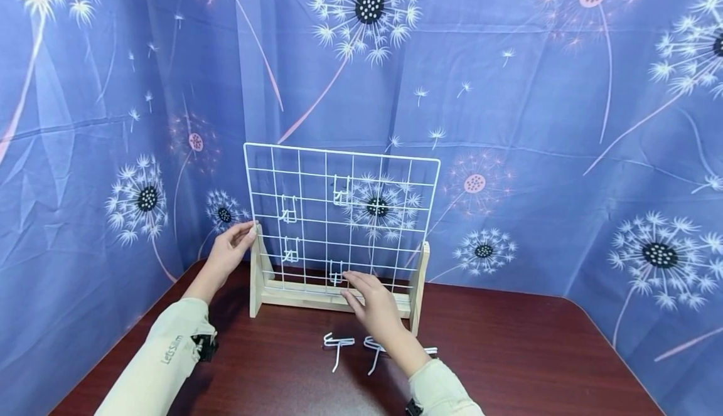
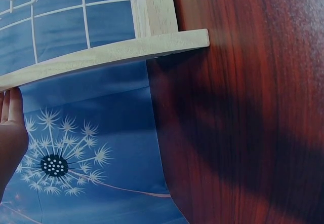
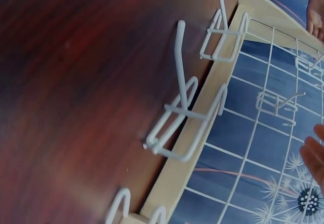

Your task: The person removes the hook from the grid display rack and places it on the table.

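A white wire grid panel [image 1: 367,218] stands upright in a wooden stand [image 1: 316,300], with several white wire hooks hung on it. My left hand [image 1: 223,256] touches the top of the stand's left post; in the left wrist view its fingers [image 2: 12,105] rest against the wood's outer side. The right hand [image 1: 373,303] is in front of the panel, fingertips beside the lowest hung hook [image 1: 336,276]. In the right wrist view, its fingers [image 3: 314,155] are apart from that hook [image 3: 276,105], relaxed and holding nothing.
Loose white hooks lie on the dark red wooden table [image 1: 525,347] before the stand: one on the left [image 1: 337,342], another [image 1: 373,353] beside the right forearm, a third [image 1: 431,351] partly hidden behind it. A blue dandelion-print curtain [image 1: 508,115] surrounds the table's back and sides.
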Demonstrator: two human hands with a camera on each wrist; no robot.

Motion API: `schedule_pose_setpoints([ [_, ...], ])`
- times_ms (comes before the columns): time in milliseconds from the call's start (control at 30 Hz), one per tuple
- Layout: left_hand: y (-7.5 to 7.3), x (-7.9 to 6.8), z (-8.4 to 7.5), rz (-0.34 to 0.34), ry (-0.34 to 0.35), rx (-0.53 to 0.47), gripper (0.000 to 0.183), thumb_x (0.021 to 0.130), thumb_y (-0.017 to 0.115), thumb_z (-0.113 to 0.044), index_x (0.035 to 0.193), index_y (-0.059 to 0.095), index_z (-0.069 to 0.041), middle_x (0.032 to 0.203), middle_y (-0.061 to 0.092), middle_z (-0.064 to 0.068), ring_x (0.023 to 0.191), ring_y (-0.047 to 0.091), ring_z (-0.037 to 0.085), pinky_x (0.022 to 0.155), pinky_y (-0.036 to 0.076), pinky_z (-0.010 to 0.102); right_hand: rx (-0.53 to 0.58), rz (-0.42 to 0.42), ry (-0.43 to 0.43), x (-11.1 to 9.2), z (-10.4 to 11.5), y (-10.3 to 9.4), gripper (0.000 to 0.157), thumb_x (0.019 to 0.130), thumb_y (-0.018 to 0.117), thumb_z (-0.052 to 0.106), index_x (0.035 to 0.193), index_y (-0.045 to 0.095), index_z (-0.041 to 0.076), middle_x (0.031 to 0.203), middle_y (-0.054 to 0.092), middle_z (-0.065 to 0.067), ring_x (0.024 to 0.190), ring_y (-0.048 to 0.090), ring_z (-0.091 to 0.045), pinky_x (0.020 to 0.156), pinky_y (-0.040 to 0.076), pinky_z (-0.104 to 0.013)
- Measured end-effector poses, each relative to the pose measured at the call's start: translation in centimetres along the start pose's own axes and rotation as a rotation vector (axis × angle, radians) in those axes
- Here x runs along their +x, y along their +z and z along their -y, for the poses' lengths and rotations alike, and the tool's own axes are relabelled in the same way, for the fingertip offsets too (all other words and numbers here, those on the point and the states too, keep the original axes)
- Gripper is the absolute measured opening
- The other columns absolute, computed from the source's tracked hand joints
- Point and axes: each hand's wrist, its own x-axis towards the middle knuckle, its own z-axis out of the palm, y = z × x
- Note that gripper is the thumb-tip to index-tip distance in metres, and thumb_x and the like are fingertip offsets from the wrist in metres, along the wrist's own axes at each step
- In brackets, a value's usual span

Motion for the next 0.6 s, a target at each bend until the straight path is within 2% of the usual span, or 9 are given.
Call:
schedule_pose_setpoints([
  [167,0.0,0.0,-0.1,0.001,-0.009,0.020,0.051,0.102,0.050,-0.026,0.142,0.041,0.004,0.139,0.047,0.025,0.109,0.047,-0.004,0.090,0.038,0.005,0.039,0.042,0.126,0.0,0.3,0.6,0.038,0.082,0.076,0.012,0.117,0.067,0.001,0.113,0.068,-0.012,0.107,0.062,-0.028,0.101,0.044,-0.047],
  [267,0.0,0.1,-0.1,0.001,-0.012,0.030,0.052,0.102,0.050,-0.026,0.142,0.041,0.004,0.140,0.047,0.025,0.111,0.047,-0.001,0.090,0.038,0.005,0.070,0.040,0.188,0.2,0.6,1.0,0.039,0.081,0.076,0.010,0.117,0.066,0.000,0.114,0.067,-0.015,0.108,0.061,-0.030,0.099,0.046,-0.046],
  [400,0.0,0.1,0.0,-0.002,-0.012,0.022,0.051,0.102,0.050,-0.026,0.142,0.041,0.005,0.139,0.047,0.025,0.109,0.046,-0.004,0.091,0.037,0.005,0.101,0.018,0.268,0.4,1.1,1.7,0.037,0.081,0.076,0.008,0.116,0.067,-0.002,0.113,0.067,-0.017,0.106,0.062,-0.031,0.092,0.050,-0.042],
  [600,0.1,0.0,0.1,-0.004,-0.008,0.004,0.050,0.102,0.050,-0.025,0.141,0.041,0.005,0.139,0.047,0.025,0.105,0.046,-0.010,0.091,0.038,0.005,0.138,-0.033,0.418,0.5,1.9,3.1,0.037,0.080,0.077,0.007,0.114,0.067,-0.004,0.111,0.068,-0.018,0.104,0.063,-0.032,0.092,0.051,-0.042],
])
